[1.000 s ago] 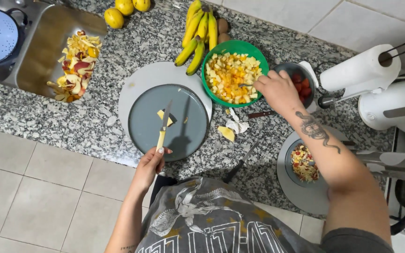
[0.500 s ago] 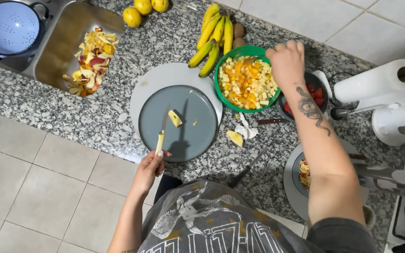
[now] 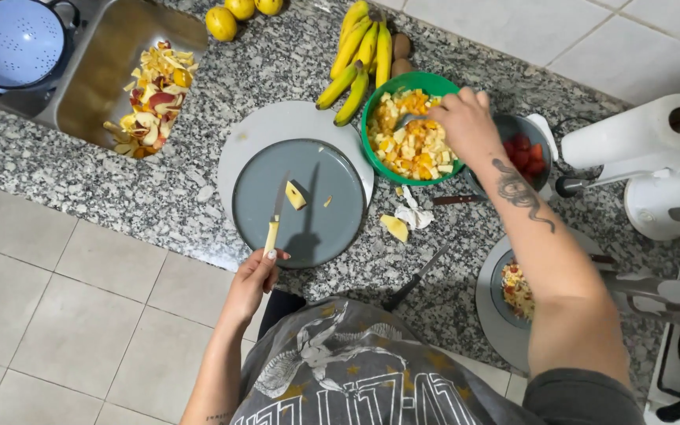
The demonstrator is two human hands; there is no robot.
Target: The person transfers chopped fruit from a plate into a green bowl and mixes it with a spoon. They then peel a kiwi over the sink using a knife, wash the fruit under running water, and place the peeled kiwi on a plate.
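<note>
- Left hand (image 3: 253, 275) fingers wrapped on knife (image 3: 275, 228), blade over grey plate (image 3: 261, 205).
- Right hand (image 3: 466, 126) fingers pinching spoon (image 3: 404, 120) in green bowl (image 3: 371, 106), 2 o'clock of plate.
- Judgement: stir gently, keep blade flat.

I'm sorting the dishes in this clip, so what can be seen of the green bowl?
The green bowl is round, plain bright green, probably plastic, and stands upright on the speckled granite counter. It is nearly full of chopped fruit in yellow, orange and pale cubes. Bananas lie at its upper left, a pale round board meets its left rim, and a dark bowl of red fruit sits right of it. The right hand is over it, holding a spoon in the fruit.
</note>
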